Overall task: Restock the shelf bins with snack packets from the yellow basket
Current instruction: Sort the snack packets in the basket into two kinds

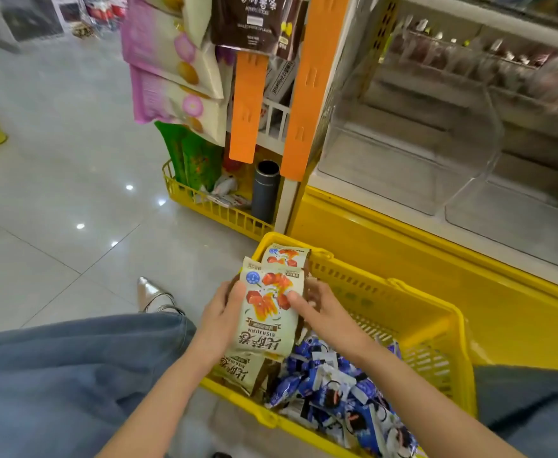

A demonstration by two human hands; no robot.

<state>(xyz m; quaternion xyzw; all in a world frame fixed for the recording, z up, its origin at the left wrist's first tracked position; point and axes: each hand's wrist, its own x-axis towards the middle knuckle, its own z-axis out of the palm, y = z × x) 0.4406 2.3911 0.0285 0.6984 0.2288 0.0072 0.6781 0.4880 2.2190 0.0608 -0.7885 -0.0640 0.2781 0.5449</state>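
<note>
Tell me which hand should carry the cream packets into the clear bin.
Right, probably. The right hand grips the cream packets on the side nearest the clear bin, up and right; the left hand holds their far edge.
</note>
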